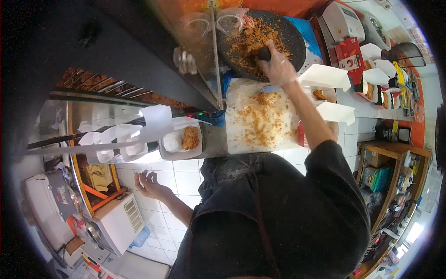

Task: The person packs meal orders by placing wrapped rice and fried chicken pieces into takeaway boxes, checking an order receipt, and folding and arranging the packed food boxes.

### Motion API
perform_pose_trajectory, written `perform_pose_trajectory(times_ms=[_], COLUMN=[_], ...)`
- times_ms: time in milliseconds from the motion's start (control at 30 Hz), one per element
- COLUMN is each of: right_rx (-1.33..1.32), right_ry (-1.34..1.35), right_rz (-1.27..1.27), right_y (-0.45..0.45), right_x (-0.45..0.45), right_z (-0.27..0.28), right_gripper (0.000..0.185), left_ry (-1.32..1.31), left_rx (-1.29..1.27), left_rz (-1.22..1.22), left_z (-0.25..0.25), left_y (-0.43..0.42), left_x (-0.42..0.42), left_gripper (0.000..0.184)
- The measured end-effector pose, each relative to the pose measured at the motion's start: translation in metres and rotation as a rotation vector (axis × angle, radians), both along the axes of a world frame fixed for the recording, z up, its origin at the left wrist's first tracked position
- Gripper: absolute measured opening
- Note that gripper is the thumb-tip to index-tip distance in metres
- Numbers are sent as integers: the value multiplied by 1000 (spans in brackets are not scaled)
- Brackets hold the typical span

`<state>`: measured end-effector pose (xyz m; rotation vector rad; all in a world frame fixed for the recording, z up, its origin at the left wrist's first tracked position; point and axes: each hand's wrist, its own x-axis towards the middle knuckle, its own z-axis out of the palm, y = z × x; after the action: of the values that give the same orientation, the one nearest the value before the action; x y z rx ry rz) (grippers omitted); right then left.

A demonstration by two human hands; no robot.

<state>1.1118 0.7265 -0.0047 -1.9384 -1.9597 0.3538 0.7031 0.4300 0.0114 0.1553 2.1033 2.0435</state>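
My right hand, in a clear plastic glove, is closed round a dark stone pestle. The pestle stands in a wide, dark stone mortar, among orange-brown crumbs. Below the mortar, a white cutting board is strewn with the same crumbs. My left hand hangs over the tiled floor at left, fingers apart and slightly curled, holding nothing. Nearest to it above is an open paper box with white rice and a fried chicken piece.
More open boxes stand along the counter at left. By my right forearm are two open boxes, one with fried food. A glass pane rises beside the mortar. Filled boxes line the right counter, above a wooden shelf.
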Motion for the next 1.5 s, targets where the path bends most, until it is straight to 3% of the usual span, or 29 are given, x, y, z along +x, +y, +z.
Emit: perform_pose_trajectory(times_ms=[67,100,133,200,300,333,433,533,633,700,733,833,967,1033,1067,1133,1167,1233,1267,1333,1433,1500], right_rx=[-266,-208,66,364,61,-61,-315,19,-207,-250,-273,55,-98,-253,-122,-144,-310,-297,-327,-180,-110,-114], right_ry=[73,121,10,-105,-83,-184,-347,-530,-229,-135,-345,-257,-156,-195,-330,-531,-588,-616,-484,-431,-331,-451], right_rz=[-38,5,66,143,38,116,135,303,114,45,175,98,96,80,113,122,92,78,-104,-195,-250,-53], right_y=[21,30,23,19,-4,9,11,9,0,12,14,-5,24,25,33,52,55,79,84,94,56,47], right_x=[5,17,23,16,-3,2,2,1,-10,-8,-4,-5,15,20,31,36,34,59,62,79,23,11], right_z=[27,20,12,17,21,-13,12,59,60,71,69,39,-73,-34,-21,37,64,34,31,-1,59,29], right_gripper=[77,74,65,57,71,71,77,72,61,58,52,50,50,55,57,62,63,65,63,61,62,65], left_ry=[25,53,60,41,10,-6,25,28,42,134,183,248,132,55,129,174,181,298,334,158,76,82], left_rx=[42,36,41,4,15,35,24,26,65,77,105,111,71,83,54,68,52,-18,-41,103,140,107], left_rz=[-9,-43,-48,1,22,11,20,-34,35,16,8,-30,24,55,11,21,24,74,94,45,45,73], left_z=[-6,0,2,-3,-3,-1,8,1,5,-35,-39,-39,-7,10,1,-19,-26,-41,-44,-36,-19,-16], left_y=[4,-6,-9,-10,-16,-16,-13,-22,-18,-27,-33,-33,-30,-27,-36,-49,-61,-71,-75,-87,-79,-75], left_x=[0,-5,-5,-11,-15,-15,-13,-22,-11,-38,-45,-48,-25,-14,-23,-33,-37,-41,-41,-44,-36,-30], left_gripper=[27,28,30,31,31,31,30,31,29,30,30,29,30,31,32,35,35,33,32,38,39,36])
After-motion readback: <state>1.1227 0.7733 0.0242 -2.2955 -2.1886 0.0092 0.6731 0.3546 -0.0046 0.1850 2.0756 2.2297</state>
